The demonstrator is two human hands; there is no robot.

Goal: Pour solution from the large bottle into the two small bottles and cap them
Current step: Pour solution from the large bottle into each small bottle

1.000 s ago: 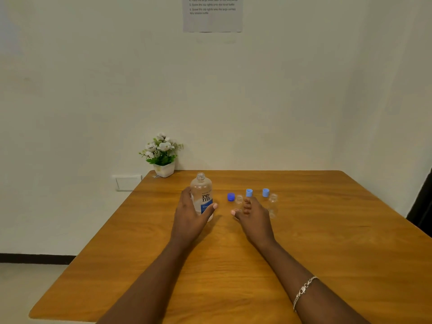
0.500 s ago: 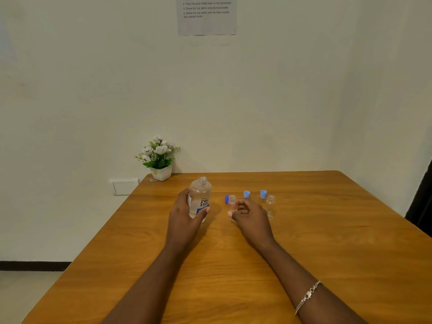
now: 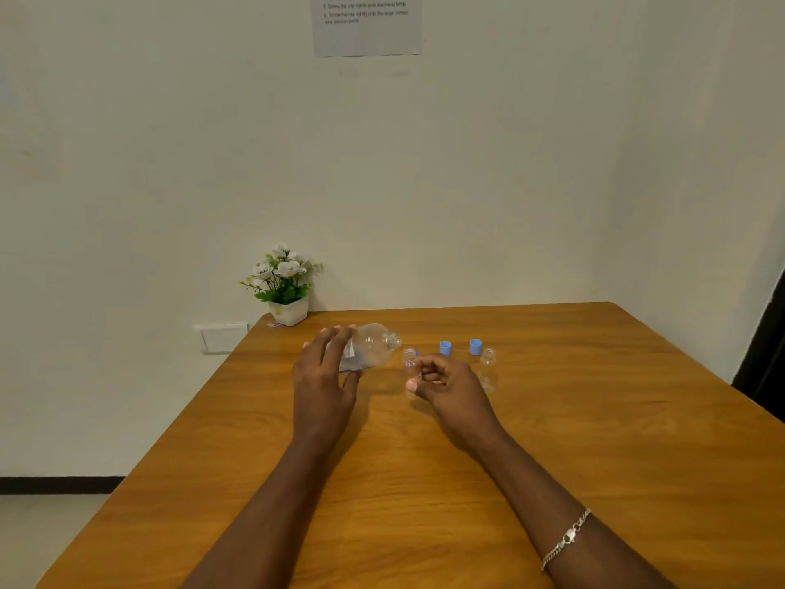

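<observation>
My left hand [image 3: 325, 376] grips the large clear bottle [image 3: 374, 346], which is uncapped and tipped almost level, its mouth pointing right toward a small clear bottle [image 3: 409, 357]. My right hand [image 3: 446, 386] wraps the lower part of that small bottle, which stands upright and open. A second small clear bottle [image 3: 488, 367] stands uncapped just right of my right hand. Two light blue caps [image 3: 445, 347] [image 3: 475, 346] sit on the wooden table [image 3: 552, 440] behind the small bottles. A sliver of a darker blue cap [image 3: 417, 354] shows behind the held small bottle.
A small white pot of white flowers [image 3: 285, 286] stands at the table's far left corner against the wall. A printed sheet [image 3: 367, 23] hangs on the wall above. A wall socket [image 3: 223, 337] sits left of the table.
My left hand has lifted the large bottle off the table and tipped it from upright to nearly level, mouth toward the small bottle. My right hand has stayed around that small bottle.
</observation>
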